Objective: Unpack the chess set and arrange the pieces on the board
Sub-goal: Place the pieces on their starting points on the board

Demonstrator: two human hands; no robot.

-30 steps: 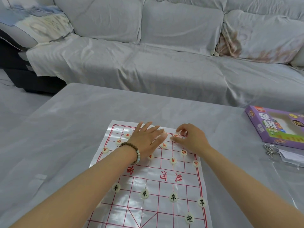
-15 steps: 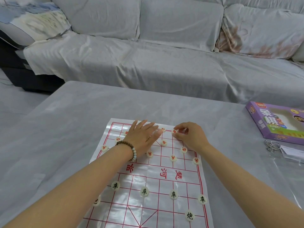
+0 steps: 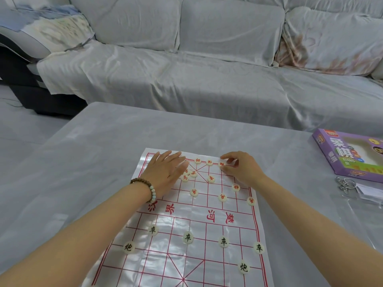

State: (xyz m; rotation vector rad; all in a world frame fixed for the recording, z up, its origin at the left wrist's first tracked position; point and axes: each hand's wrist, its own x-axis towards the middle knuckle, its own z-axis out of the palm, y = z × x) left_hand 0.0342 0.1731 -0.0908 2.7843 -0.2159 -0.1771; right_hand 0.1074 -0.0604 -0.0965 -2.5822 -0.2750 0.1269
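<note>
Up at the far edge of the glossy white plastic board with the red grid, what's the right hand doing?

reply: pinching one small cream disc with a red character between thumb and forefinger, right on the board's far line. It's just beside two more red-marked discs lined up there.

OP: and the left hand?

reply: lying flat on the board's far-left part, fingers straight, gripping nothing. A second ago its fingers covered that stretch of the row. It's since slid left, which uncovered a loose clump of red discs on the board's far half, just short of the row. Those look unsorted.

OP: so where's it at?

reply: black-lettered discs stand spaced out on the board's near half. The purple cardboard box lies well off the board's right side. My guess is the red back row's partly filled and the clump goes next.
</note>
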